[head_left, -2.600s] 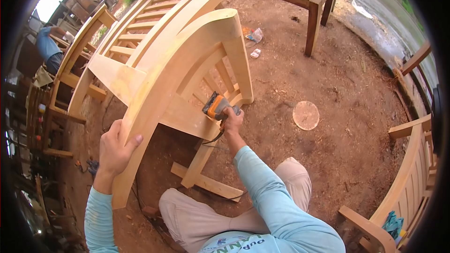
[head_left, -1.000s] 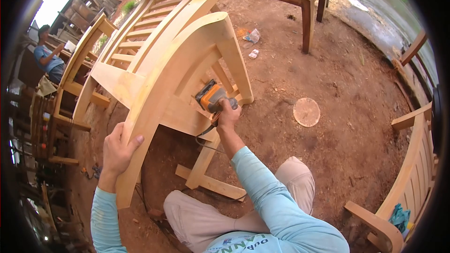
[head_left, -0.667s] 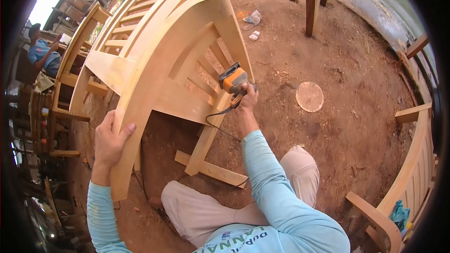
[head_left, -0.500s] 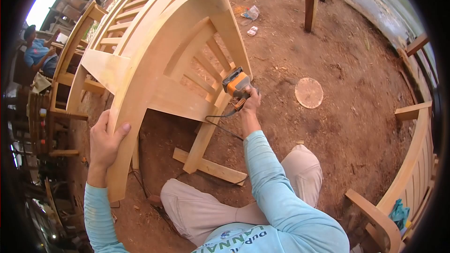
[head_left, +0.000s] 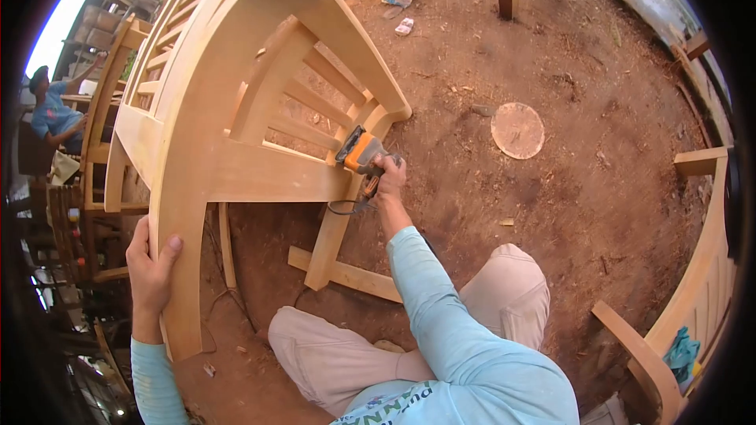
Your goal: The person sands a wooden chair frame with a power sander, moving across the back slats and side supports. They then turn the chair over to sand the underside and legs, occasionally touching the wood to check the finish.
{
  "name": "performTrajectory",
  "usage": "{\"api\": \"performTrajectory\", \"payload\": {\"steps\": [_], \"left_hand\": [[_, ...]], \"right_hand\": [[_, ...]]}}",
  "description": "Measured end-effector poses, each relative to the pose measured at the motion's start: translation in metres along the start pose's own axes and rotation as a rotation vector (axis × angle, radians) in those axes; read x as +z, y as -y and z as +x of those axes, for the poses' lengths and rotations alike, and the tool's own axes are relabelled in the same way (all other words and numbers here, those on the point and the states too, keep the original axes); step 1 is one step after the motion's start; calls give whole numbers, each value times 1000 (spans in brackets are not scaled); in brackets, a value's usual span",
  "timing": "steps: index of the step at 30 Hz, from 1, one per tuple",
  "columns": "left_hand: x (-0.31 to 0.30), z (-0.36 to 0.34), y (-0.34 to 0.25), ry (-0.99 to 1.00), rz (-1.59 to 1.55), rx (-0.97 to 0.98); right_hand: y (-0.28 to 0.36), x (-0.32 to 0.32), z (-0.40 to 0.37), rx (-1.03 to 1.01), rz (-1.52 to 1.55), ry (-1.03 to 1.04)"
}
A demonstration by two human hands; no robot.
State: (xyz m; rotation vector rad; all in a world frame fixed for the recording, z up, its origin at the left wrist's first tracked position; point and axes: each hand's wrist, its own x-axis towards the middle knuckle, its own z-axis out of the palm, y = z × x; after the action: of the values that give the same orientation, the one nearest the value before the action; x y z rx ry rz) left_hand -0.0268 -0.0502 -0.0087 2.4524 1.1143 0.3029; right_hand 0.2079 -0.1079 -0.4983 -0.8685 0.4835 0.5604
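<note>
In my right hand point(head_left: 390, 179) is an orange and black electric sander point(head_left: 362, 149), gripped by its rear body. Its pad end rests at the slatted side of a pale wooden bench point(head_left: 268, 169), near the lower rail. A dark cord point(head_left: 346, 208) loops below the tool. My left hand point(head_left: 153, 271) is wrapped round the edge of the bench's thick curved leg at the left, thumb on the near face. The bench is tilted, with its slats point(head_left: 319, 102) fanning toward the upper right.
A wooden strip point(head_left: 358, 279) lies beneath the bench. A round wooden disc point(head_left: 517, 131) is on the dirt floor to the right. Another slatted bench point(head_left: 693, 260) stands at far right, with a teal cloth point(head_left: 681, 354) on it. A person in blue point(head_left: 57, 114) sits at far left.
The sander in my right hand has moved left and slightly down along the bench side. My left hand still grips the leg. The whole view has shifted a little.
</note>
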Motion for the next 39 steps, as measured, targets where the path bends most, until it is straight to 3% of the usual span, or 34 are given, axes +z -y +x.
{"api": "performTrajectory", "payload": {"steps": [14, 19, 28, 32, 39], "left_hand": [[1, 3, -8, 35, 59, 3], [1, 4, -12, 33, 53, -15], [1, 7, -12, 31, 60, -24], [2, 7, -12, 41, 47, -38], [0, 6, -8, 59, 19, -55]], "right_hand": [[-18, -4, 6, -87, -248, -47], [44, 23, -22, -40, -371, -79], [5, 29, 46, -153, -145, -213], [3, 29, 52, -96, -81, -226], [-6, 17, 38, -125, -215, -179]]}}
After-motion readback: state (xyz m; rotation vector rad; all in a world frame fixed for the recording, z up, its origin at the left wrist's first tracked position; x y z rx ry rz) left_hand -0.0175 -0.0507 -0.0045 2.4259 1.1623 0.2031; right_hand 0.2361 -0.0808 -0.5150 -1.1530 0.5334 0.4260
